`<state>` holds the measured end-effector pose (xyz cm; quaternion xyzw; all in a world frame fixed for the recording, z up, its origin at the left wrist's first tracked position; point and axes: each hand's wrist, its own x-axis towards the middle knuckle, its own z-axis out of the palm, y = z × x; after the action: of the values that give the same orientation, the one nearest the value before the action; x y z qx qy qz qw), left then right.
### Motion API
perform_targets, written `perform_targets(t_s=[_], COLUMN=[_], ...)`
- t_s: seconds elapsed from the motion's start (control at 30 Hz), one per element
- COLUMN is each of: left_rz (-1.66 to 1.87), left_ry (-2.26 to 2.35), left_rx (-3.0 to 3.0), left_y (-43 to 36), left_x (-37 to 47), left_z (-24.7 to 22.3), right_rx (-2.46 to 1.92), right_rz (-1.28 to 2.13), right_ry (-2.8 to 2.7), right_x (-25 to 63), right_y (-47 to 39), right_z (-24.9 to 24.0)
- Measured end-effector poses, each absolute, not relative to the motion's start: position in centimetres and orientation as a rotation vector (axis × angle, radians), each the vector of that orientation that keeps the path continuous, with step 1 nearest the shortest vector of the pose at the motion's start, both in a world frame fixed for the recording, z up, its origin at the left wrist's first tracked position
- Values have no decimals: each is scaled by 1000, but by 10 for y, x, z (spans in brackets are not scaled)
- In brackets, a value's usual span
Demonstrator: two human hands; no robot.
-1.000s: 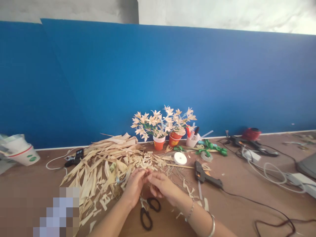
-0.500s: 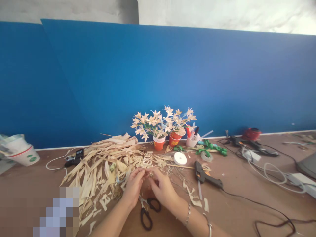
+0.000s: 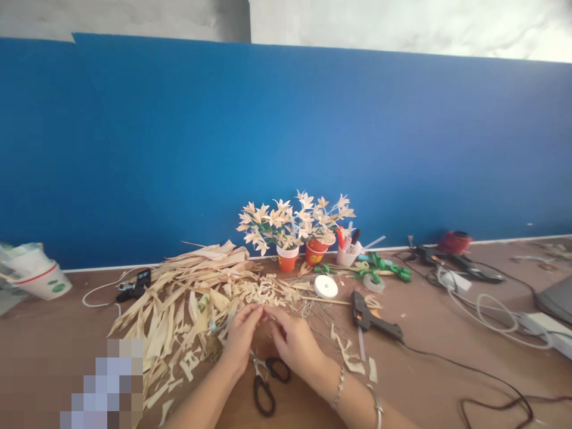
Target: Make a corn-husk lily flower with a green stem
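Observation:
My left hand and my right hand meet at the fingertips above the table, in front of the pile of dried husk strips. Both are closed in a pinch; what lies between the fingertips is too small and hidden to make out. Black-handled scissors lie on the table just below and between the hands. Past the fingertips are thin wires and a white roll. A black glue gun rests to the right of my right hand.
Pale artificial flowers stand in red cups by the blue partition. Green tape pieces and a cup of tools are beside them. Cables spread at right; a white bucket is at far left.
The fingers of my right hand have shifted slightly, with the fingertips closer together. The objects on the table have stayed where they were.

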<state>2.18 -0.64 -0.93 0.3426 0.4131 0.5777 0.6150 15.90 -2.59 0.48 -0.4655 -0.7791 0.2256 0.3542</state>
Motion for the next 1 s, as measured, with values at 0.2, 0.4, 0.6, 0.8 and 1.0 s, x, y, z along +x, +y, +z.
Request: perform_targets(t_s=[0.2, 0.4, 0.6, 0.8, 1.0], left_rz=[1349, 1361, 1327, 1290, 1274], left_ry=[963, 947, 935, 827, 777], left_rx=[809, 765, 763, 735, 671], left_y=[-6, -7, -10, -12, -12], left_x=[21, 23, 24, 24, 25], left_z=[-13, -6, 2, 2, 0], right_rx=[-1226, -1268, -1241, -1179, -1151], right_rz=[499, 401, 415, 432, 370], right_ry=[-2084, -2161, -2148, -2106, -2126], right_x=[161, 163, 162, 161, 162], right_y=[-26, -26, -26, -26, -26], right_z=[2, 4, 4, 5, 4])
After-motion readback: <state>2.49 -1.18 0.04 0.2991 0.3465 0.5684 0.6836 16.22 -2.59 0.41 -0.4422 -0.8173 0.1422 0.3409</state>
